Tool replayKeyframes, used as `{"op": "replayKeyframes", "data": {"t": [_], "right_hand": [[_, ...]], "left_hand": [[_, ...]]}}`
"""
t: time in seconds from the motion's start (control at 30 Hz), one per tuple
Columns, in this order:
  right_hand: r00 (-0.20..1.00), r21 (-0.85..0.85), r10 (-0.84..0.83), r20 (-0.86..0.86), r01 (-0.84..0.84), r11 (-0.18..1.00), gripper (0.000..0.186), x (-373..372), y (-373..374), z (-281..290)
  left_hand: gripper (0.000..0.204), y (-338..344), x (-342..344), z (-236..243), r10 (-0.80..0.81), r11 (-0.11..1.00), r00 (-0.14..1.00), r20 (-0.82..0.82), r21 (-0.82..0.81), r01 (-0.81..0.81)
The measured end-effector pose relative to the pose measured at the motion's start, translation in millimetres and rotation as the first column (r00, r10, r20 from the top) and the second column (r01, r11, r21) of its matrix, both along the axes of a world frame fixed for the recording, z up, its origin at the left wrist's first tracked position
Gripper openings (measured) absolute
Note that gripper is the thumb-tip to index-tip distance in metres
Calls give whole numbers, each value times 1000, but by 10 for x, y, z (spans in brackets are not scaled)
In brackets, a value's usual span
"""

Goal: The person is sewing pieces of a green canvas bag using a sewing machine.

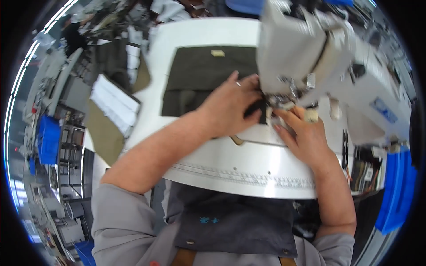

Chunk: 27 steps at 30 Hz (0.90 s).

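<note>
My left hand (233,102) lies on a dark olive fabric panel (191,66) on the white machine table (199,31), fingers apart, tips by the presser foot. A small pale yellow tag (217,52) sits on the panel. My right hand (301,135) is just below and right of the sewing machine's (288,53) needle area, index finger and thumb stretched apart, touching a narrow cream piece at the panel's edge. A cream wrap is on one of its fingers. What lies under both hands' fingertips is partly hidden and blurred.
Olive cut pieces with white backing (113,104) lie at the left. Black tweezers (345,150) lie at the right, near stacked fabric (368,166) and a tall blue bin (392,190). More blue bins (49,139), workstations and a dark-clothed person (71,35) are at the far left.
</note>
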State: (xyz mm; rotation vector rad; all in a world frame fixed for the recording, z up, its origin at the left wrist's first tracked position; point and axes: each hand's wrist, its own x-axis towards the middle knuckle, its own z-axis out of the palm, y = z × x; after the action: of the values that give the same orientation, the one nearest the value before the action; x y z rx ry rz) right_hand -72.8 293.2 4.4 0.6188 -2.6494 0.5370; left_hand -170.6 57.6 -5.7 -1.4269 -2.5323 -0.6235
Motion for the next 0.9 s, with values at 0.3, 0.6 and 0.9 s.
{"op": "replayKeyframes", "data": {"t": [0.3, 0.6, 0.9], "right_hand": [[995, -51, -2, 102, 7, 999, 29, 82, 41, 30], [996, -39, 3, 87, 0, 999, 28, -40, 86, -64], [994, -52, 11, 107, -5, 999, 27, 4, 30, -38]], "left_hand": [[78, -430, 712, 101, 65, 978, 992, 112, -206, -41], [105, -908, 1464, 449, 125, 943, 977, 174, -327, -62], [36, -1448, 1984, 285, 342, 932, 927, -157, -71, -356]]}}
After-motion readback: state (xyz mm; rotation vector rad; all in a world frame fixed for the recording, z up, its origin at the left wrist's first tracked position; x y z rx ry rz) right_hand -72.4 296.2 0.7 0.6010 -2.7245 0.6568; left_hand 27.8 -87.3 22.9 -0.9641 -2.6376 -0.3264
